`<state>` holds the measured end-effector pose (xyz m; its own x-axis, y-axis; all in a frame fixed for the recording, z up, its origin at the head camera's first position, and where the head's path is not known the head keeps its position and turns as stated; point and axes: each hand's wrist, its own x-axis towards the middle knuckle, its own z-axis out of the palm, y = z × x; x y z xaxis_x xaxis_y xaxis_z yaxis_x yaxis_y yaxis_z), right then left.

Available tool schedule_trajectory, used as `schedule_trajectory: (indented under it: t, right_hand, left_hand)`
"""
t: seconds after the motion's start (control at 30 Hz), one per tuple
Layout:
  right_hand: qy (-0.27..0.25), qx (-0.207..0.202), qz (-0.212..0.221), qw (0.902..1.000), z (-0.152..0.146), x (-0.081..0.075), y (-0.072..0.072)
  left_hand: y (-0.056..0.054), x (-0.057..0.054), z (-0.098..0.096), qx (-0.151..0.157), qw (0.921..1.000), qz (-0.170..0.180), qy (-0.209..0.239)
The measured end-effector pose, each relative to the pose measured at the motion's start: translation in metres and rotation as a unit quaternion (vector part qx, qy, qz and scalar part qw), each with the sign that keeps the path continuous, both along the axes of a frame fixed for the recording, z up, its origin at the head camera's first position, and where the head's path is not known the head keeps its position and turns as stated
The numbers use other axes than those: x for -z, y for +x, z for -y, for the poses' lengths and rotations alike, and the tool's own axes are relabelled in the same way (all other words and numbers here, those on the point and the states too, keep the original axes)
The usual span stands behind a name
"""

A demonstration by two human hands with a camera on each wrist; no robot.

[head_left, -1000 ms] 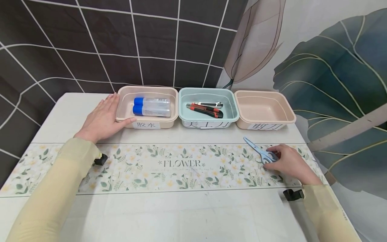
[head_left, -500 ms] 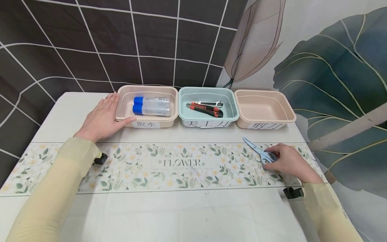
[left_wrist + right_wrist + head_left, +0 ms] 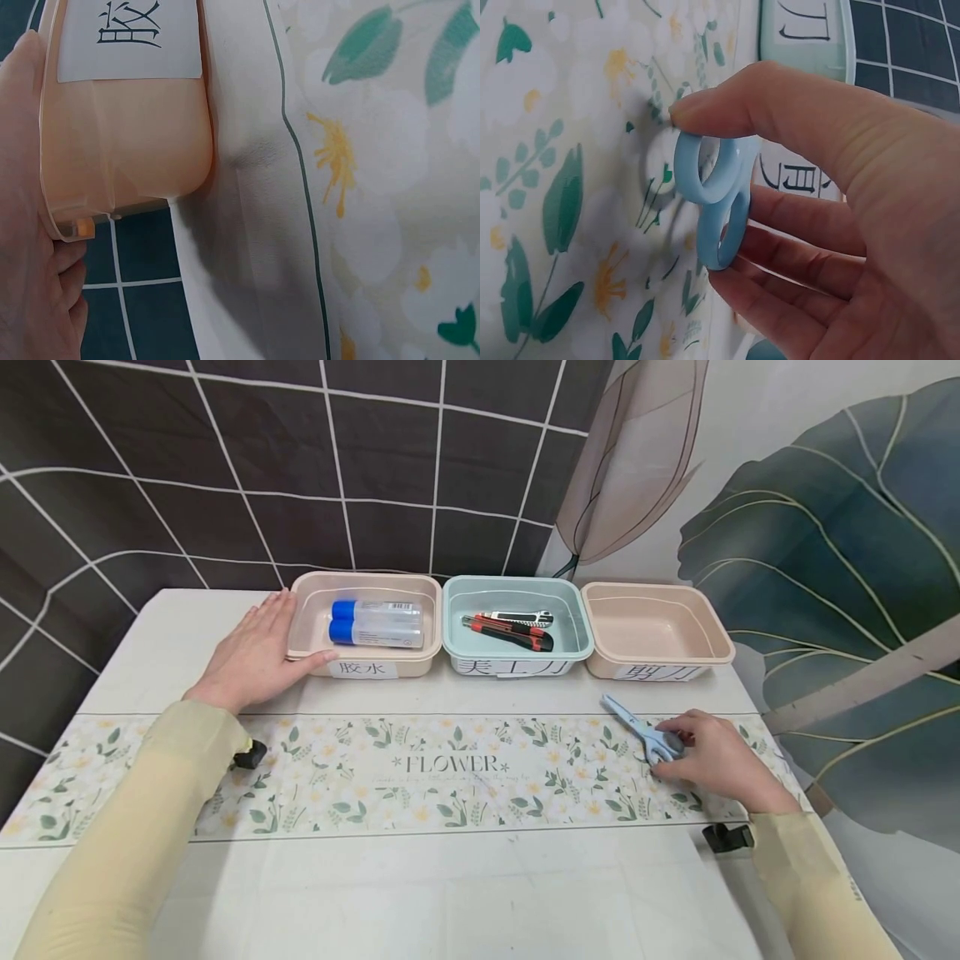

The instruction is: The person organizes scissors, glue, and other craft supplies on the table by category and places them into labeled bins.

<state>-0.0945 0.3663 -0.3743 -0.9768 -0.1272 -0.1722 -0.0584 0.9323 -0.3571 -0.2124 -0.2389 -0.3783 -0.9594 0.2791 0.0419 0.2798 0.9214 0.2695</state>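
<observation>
My right hand (image 3: 716,760) pinches the handles of light blue scissors (image 3: 651,740) between thumb and fingers, at the right of the flowered strip. The blades point to the upper left, toward the bins. In the right wrist view the thumb presses the upper finger loop (image 3: 686,171) and fingertips touch the lower loop; the handles stand off the cloth, casting a shadow. My left hand (image 3: 251,656) rests against the left end of a pink bin (image 3: 300,627), fingers straight, thumb along its front rim. That bin holds two clear glue bottles with blue caps (image 3: 386,625).
A light blue bin (image 3: 453,610) with several box cutters (image 3: 517,631) stands in the middle of the row. A second pink bin (image 3: 652,627) on the right has nothing inside. Labels face front. White cloth (image 3: 465,893) covers the table; a dark grid backdrop (image 3: 382,460) rises behind.
The blade tips have shifted slightly up and left as my right hand moved a little away from me. My left hand stays in place on the bin.
</observation>
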Motion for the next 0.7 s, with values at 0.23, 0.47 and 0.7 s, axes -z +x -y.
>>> schedule_trajectory:
  t: [0.23,0.47,0.7]
  right_hand:
    - [-0.008,0.001,-0.012,0.9999,0.004,-0.008,0.000]
    - [-0.033,-0.023,-0.071,0.9967,0.006,-0.023,0.000]
    - [-0.042,-0.045,-0.134,0.9891,0.004,-0.038,-0.005]
  left_hand:
    - [0.000,-0.001,0.000,0.000,1.0000,0.001,0.000]
    - [0.001,-0.002,0.000,0.000,1.0000,0.003,-0.002]
    - [0.001,-0.002,0.000,0.000,1.0000,0.005,-0.001]
